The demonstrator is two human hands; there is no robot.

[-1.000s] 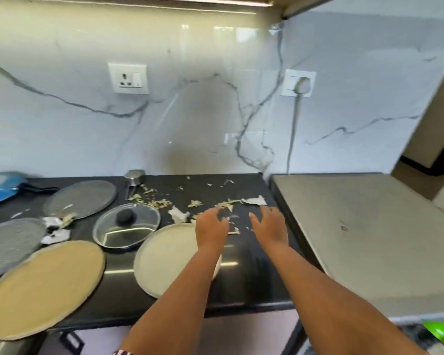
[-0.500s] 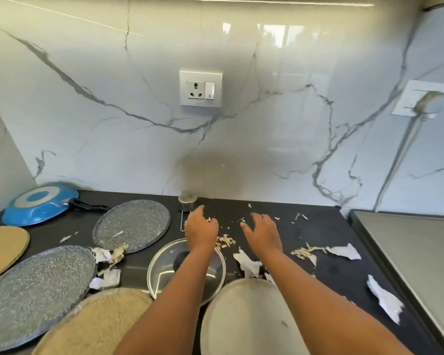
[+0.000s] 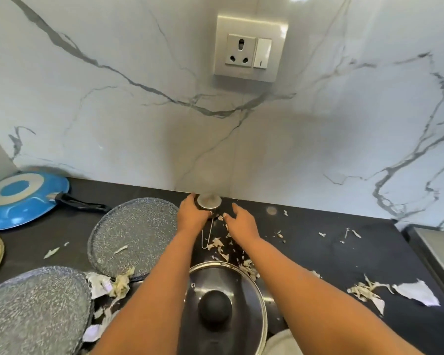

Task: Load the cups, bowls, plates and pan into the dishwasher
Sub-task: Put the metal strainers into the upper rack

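Two hands at small steel wire-handled cup (image 3: pixel 208 202) by wall. Left hand (image 3: pixel 190 217) gripping cup; wire handle trailing nearward. Right hand (image 3: pixel 242 221) just beside, fingers spread, empty.

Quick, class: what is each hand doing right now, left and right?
Left hand: fingers curled round the small steel cup at the wall.
Right hand: open, fingers spread, holding nothing, beside the cup.

Table (image 3: pixel 318 252): black, against marble wall.
9 o'clock: blue pan (image 3: pixel 21 198), upside down.
7–10 o'clock: two grey speckled plates (image 3: pixel 133 234).
6 o'clock: glass lid (image 3: pixel 226 306).
12 o'clock: small steel cup (image 3: pixel 208 201).
Scattered: paper scraps (image 3: pixel 415 292).
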